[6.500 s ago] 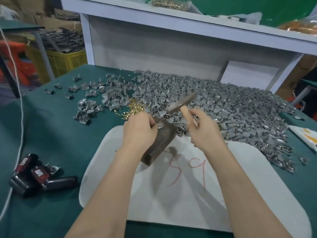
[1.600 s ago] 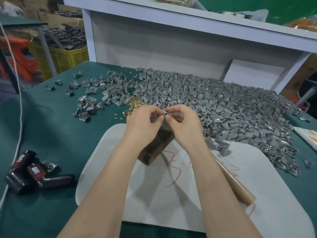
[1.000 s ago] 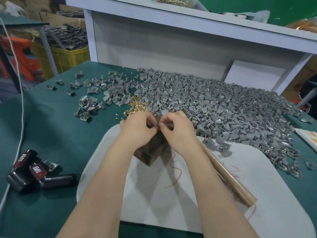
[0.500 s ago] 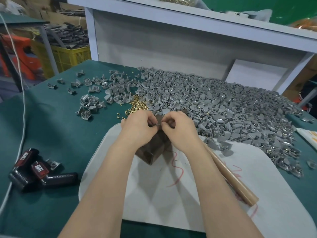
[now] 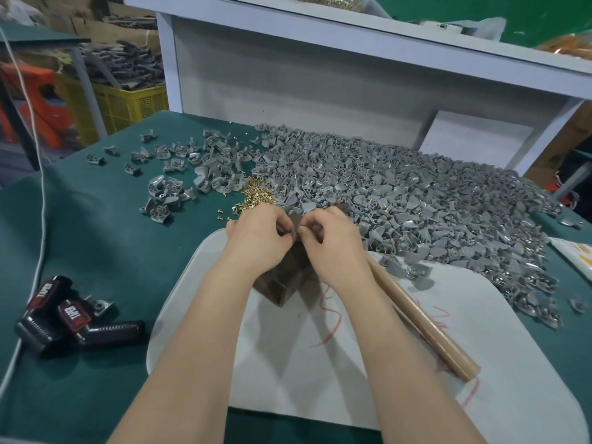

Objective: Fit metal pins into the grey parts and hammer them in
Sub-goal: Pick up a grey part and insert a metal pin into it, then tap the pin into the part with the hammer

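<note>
My left hand (image 5: 259, 238) and my right hand (image 5: 333, 241) meet fingertip to fingertip over the top of a dark metal block (image 5: 282, 283). Together they pinch a small grey part (image 5: 292, 231), which the fingers mostly hide. I cannot make out a pin between them. The hammer lies on the white board (image 5: 368, 373) just right of my right forearm, and only its wooden handle (image 5: 419, 322) shows. A heap of brass pins (image 5: 256, 195) lies just beyond my left hand. A big pile of grey parts (image 5: 416, 193) covers the table behind and to the right.
A smaller scatter of grey parts (image 5: 179, 181) lies at the back left on the green cloth. Black and red hand tools (image 5: 64, 315) sit at the near left beside a white cable (image 5: 38, 174). A white shelf unit (image 5: 320, 75) closes off the back.
The hammer, held in my right hand at first, now lies on the board. Both hands came together on a grey part and sank slightly towards the block.
</note>
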{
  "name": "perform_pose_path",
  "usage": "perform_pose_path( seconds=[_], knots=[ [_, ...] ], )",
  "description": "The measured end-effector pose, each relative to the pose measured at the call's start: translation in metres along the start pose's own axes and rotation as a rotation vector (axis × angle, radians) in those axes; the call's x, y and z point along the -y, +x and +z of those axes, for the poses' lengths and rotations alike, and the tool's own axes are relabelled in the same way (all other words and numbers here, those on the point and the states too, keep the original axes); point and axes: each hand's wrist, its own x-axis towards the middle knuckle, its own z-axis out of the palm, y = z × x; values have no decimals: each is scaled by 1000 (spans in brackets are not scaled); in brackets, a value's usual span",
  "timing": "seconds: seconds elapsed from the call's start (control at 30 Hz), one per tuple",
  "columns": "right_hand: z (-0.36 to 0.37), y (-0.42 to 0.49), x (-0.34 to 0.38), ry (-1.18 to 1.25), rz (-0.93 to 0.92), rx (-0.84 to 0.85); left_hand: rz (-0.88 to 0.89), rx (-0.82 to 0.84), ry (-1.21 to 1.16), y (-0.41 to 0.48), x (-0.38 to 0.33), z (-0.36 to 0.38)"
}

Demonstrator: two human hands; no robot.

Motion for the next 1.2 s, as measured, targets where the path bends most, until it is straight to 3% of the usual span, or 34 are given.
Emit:
perform_pose_path(
  seconds=[0.2, 0.47, 0.7, 0.83, 0.9, 0.97, 1.03, 1.2],
  knots=[
    [-1, 0, 3, -53, 4, -10, -7, -8, -1, -1, 0, 0],
    [-6, 9, 15, -329, -59, 92, 8, -3, 2, -1, -1, 0],
    [-8, 12, 17, -365, -69, 132, 9, -5, 20, -1, -1, -1],
    [-27, 9, -3, -161, 110, 93, -7, -37, -6, 1, 2, 2],
    [-42, 5, -22, -254, 283, 99, -21, -53, -2, 2, 2, 3],
    [-48, 0, -35, -416, 421, 236, -30, -71, 3, 3, 2, 5],
    [-47, -1, -37, -428, 442, 308, -37, -84, 2, 3, 2, 7],
    [-60, 2, -29, -199, 376, 182, -48, -92, 0, 3, 3, 7]
  ],
)
